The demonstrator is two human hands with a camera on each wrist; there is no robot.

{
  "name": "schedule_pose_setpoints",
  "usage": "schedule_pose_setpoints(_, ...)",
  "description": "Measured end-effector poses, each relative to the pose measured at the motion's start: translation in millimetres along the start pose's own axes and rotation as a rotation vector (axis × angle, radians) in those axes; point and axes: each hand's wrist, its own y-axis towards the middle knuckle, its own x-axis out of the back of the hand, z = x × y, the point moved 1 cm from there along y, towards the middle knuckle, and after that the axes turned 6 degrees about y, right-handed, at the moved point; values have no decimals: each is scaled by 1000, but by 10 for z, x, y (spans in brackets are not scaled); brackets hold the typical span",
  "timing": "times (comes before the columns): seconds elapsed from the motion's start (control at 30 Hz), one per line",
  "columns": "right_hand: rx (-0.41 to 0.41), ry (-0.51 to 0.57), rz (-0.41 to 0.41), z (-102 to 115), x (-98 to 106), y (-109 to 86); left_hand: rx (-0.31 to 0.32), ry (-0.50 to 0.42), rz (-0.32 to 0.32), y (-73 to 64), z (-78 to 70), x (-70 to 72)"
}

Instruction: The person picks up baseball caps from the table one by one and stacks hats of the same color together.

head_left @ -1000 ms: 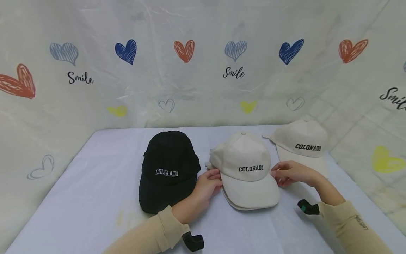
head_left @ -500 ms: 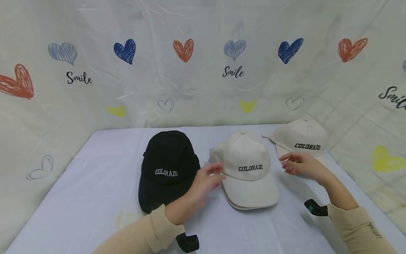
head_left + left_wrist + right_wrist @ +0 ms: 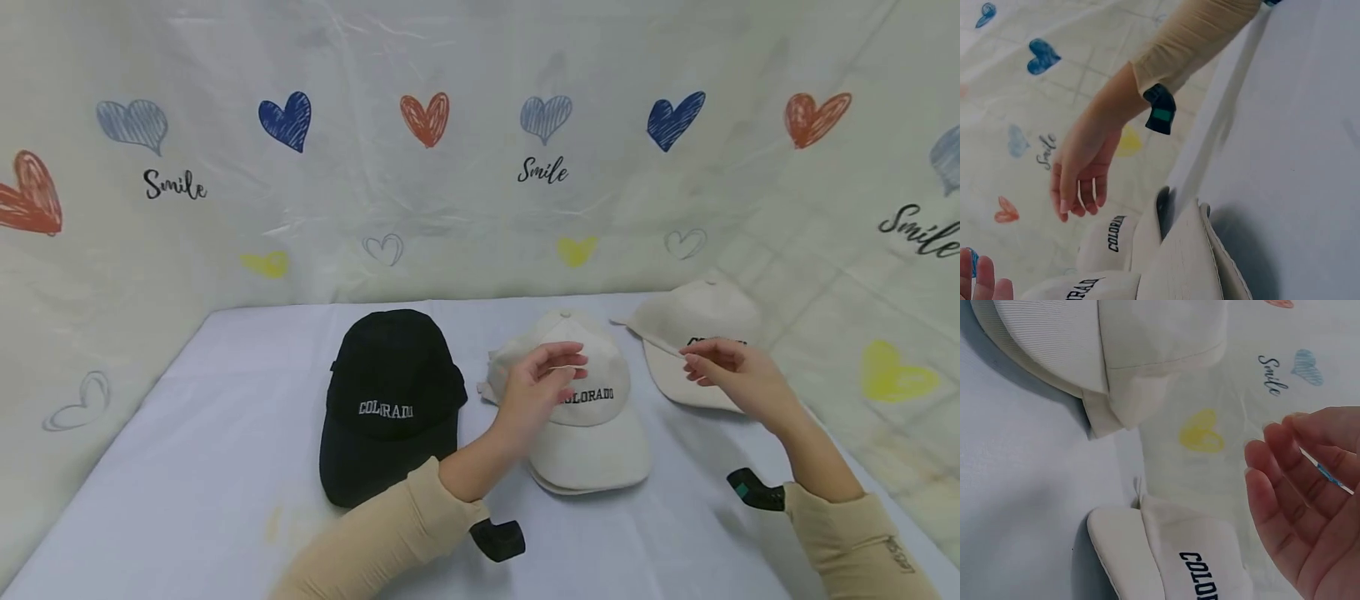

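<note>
Three groups of baseball caps are lined up on the table. A black cap [image 3: 390,367] with white COLORADO lettering is on the left. The middle cream cap [image 3: 592,454] shows a second brim under its own. Further back at the right lies another cream cap [image 3: 708,308]. Raised over the middle cap, my left hand [image 3: 534,398] covers part of its lettering, its fingers loosely bent around nothing. My right hand [image 3: 742,379] hovers in front of the right cap, partly hiding its lettering. In the right wrist view, that hand's [image 3: 1300,503] fingers are relaxed, with nothing in them.
A white cloth [image 3: 217,467] covers the table. Behind and beside it hangs a pale sheet [image 3: 480,217] printed with hearts and the word Smile. Black devices sit at the left wrist [image 3: 498,540] and the right wrist [image 3: 756,490].
Both hands have let go of the middle cream cap's sides. The left hand has risen up over that cap; the right has moved rightward, in front of the right cream cap.
</note>
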Motion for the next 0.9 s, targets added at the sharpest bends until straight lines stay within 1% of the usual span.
schedule_pose_setpoints(0.07,10,19,-52,-1,38,-15,-24,3,30,38,20,-92)
schedule_pose_setpoints(0.17,16,52,-127,0,86,-37,-33,1,76,70,52,-236)
schedule_pose_setpoints(0.33,19,67,-206,-16,140,-28,-30,6,103,121,73,-405)
schedule_pose_setpoints(0.43,4,59,-253,-34,192,-5,-27,62,111,153,69,-491)
schedule_pose_setpoints(0.53,-25,50,-303,-78,255,-2,-7,119,116,180,88,-604)
schedule_pose_setpoints(0.6,-51,38,-331,-118,288,-5,7,145,109,203,113,-683)
schedule_pose_setpoints(0.67,-71,36,-355,-161,317,-11,20,147,90,227,136,-769)
schedule_pose_setpoints(0.8,-119,39,-382,-236,369,-26,35,132,27,284,169,-933)
schedule_pose_setpoints(0.9,-157,40,-391,-284,417,-44,61,128,-14,334,183,-1056)
